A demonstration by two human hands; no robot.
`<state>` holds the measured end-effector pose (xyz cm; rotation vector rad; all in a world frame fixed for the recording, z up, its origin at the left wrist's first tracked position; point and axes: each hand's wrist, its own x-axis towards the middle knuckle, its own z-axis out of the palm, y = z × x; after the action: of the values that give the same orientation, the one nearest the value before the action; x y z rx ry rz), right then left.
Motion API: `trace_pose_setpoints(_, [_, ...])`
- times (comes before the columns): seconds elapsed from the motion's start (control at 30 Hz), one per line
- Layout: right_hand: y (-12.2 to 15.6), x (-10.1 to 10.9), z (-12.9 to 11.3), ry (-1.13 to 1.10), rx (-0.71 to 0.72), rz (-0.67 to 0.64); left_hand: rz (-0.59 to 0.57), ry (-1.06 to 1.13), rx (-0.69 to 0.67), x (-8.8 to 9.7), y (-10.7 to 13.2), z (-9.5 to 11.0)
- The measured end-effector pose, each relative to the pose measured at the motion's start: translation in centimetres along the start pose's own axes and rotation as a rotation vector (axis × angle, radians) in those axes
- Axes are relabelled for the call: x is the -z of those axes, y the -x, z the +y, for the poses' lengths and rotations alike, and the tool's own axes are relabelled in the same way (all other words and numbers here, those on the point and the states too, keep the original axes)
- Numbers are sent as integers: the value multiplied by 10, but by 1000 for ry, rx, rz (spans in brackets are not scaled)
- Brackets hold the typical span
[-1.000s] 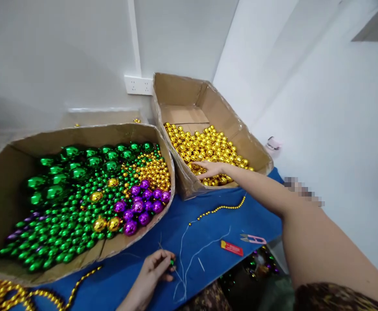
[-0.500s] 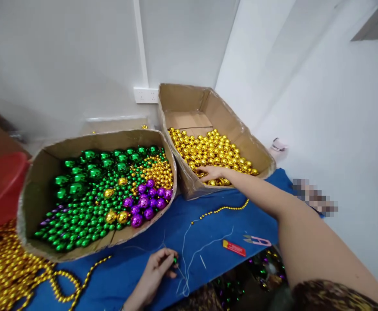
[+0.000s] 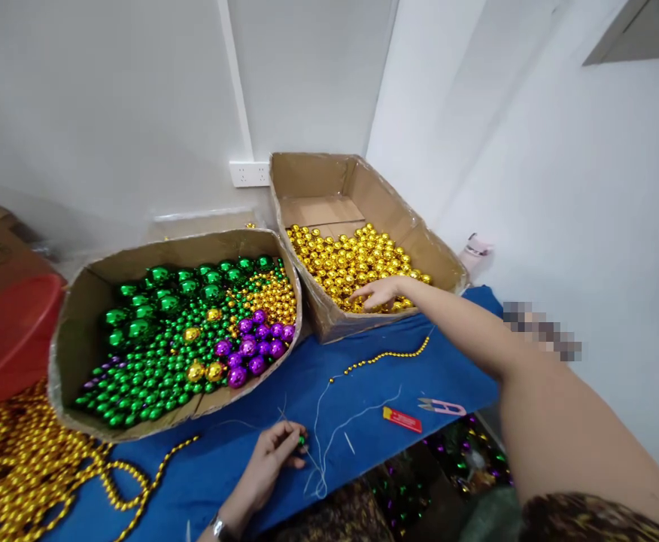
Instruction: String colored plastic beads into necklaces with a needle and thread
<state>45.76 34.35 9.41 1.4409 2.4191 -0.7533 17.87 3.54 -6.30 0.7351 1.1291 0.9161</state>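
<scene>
One red tub (image 3: pixel 16 342): far left, beside the gold strings.
Gold strings (image 3: pixel 10 459): one big heap on the tabletop (image 3: pixel 290 388); too tangled to count.
Left box (image 3: pixel 84 331): one, with mixed balls inside.
Big green balls (image 3: pixel 168 302): more than a dozen.
Little balls (image 3: pixel 165 369): green and gold, far too many to count.
Big gold balls (image 3: pixel 195 370): four stand out in the left box.
Purple balls (image 3: pixel 249 345): about twelve, bunched at the right side.
Left hand (image 3: pixel 270 459): its grip pinches one green bead (image 3: pixel 302 440), low over the tabletop. A firm, gentle pinch should stop it slipping.
Thread (image 3: pixel 321 485): loops beside the left hand; I can't count the strands. Best kept loose so it won't knot.
Right box (image 3: pixel 310 179): one, with many gold balls (image 3: pixel 357 260).
White stick (image 3: pixel 350 443): one here, on the tabletop.
Right hand (image 3: pixel 383 292): bent over the gold balls; I can't tell if its grip has one. Fingertips should feel for just one ball.
Short string (image 3: pixel 389 354): one, gold.
Red packet (image 3: pixel 402 419): one.
Snips (image 3: pixel 445 407): one pink pair, right of the packet.
</scene>
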Motion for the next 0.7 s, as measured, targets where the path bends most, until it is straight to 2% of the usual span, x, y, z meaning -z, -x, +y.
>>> trace_pose_setpoints(0.13, [-11,-9,-16,-18,-14,-244,7,-4,9,0,0,-1])
trace_pose_setpoints(0.37, [-12,-10,-17,-61,-59,-377,31,-2,3,-1,-1,-1])
trace_pose_setpoints(0.5, [-7,-9,-15,-97,-94,-362,20,6,-5,-1,-1,-1])
trace_pose_setpoints(0.7, [19,6,-12,-172,-91,-231,3,37,-18,-1,-2,-1])
